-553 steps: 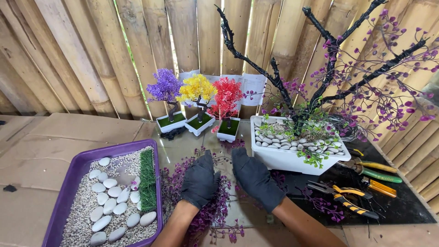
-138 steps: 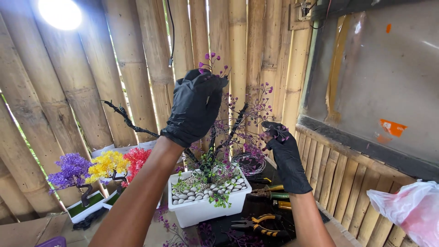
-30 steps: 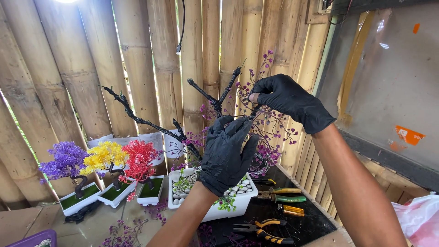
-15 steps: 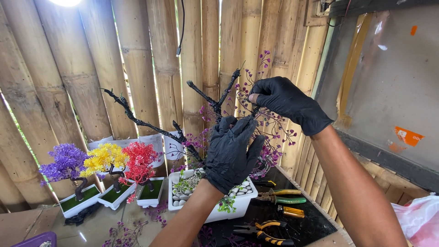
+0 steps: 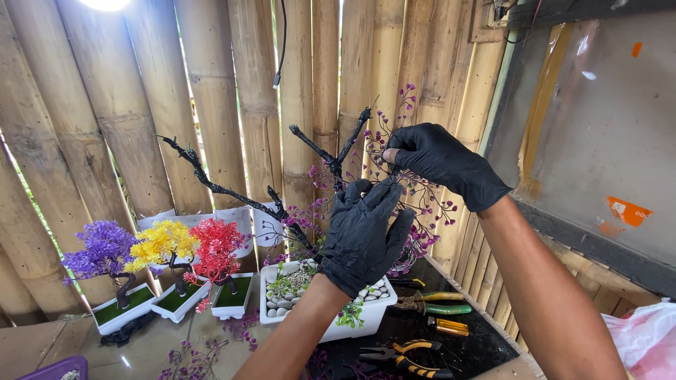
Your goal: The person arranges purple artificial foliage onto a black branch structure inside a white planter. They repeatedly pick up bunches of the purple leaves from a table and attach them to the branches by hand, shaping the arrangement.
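White rectangular pot [image 5: 331,325] sits on the tabletop [image 5: 141,352], holding a black-branched artificial tree [image 5: 282,211] with purple blossoms. Right hand [image 5: 440,158], black-gloved, pinches a purple flower sprig [image 5: 415,193]; left hand [image 5: 366,236], fingers spread, touches the branches. Orange label [image 5: 627,211] on right panel.

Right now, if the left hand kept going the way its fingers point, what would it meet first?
Probably the purple sprigs beside the right hand; the left hand points up and right toward them, though depth is unclear.

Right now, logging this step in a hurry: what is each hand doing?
Left hand: open, fingers spread against the black branch.
Right hand: closed, pinching a purple flower sprig.
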